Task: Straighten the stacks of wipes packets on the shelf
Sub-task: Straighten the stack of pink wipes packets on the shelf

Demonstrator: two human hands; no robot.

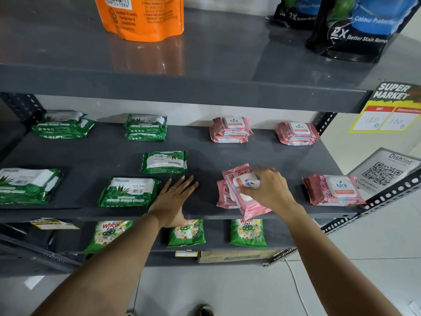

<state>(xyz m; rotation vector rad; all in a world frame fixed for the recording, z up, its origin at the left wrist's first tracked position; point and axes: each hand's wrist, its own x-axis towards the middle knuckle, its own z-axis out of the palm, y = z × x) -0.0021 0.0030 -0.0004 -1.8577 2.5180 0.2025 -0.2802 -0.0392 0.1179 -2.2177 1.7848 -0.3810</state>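
On the grey middle shelf (205,153) lie green Origami wipes packets and pink Kara wipes packets. My right hand (268,188) grips the top pink packet (245,192), which lies skewed on a crooked pink stack (224,195) at the front. My left hand (174,199) rests flat and open on the bare shelf between that stack and a green packet (128,192). Another green packet (165,161) lies turned round behind it. Tidy pink stacks sit at the back (230,130) and back right (296,133), and one pink stack (332,190) at the front right.
Green stacks sit at the back left (61,124), back middle (145,127) and front left (27,185). An orange pouch (141,17) and black detergent bags (355,28) stand on the shelf above. Green Wheel packets (248,232) lie below. A price sign (391,108) and QR card (385,172) hang right.
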